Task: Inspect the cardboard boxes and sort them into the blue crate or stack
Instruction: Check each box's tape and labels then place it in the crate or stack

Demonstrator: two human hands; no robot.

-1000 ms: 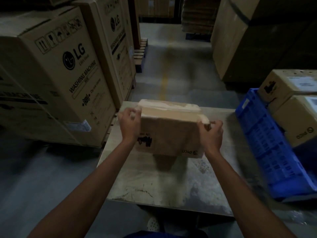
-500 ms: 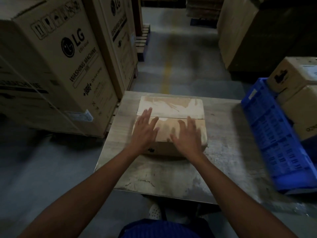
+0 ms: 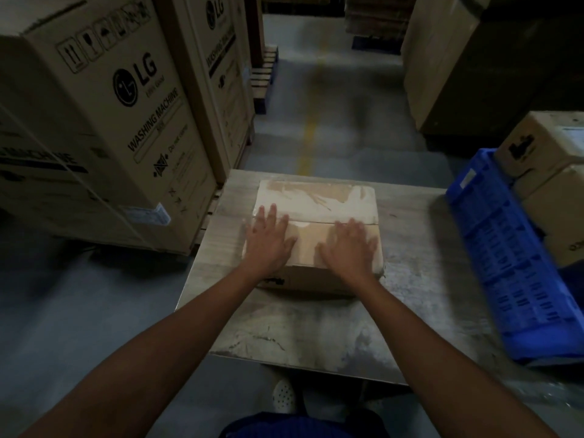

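Head view: both bare forearms reach up from the bottom corners of the frame toward its centre. The left hand (image 3: 268, 241) lies flat, palm down, on the near left part of the cardboard box (image 3: 316, 216), its fingers straight and slightly spread, holding nothing. The right hand (image 3: 349, 248) lies the same way on the near right part of the lid, fingers straight and fanned. The box sits flat at the middle of the frame on the pale, scuffed surface (image 3: 300, 330); its top flaps are shut, a seam runs across the lid from left to right, and glossy tape covers the far half. A dark print shows on its near side. At the right edge, the blue crate (image 3: 512, 263) stands tilted beside the surface, with 2 stacked boxes (image 3: 550, 172) behind it. Tall washing machine cartons (image 3: 104, 121) fill the upper left.
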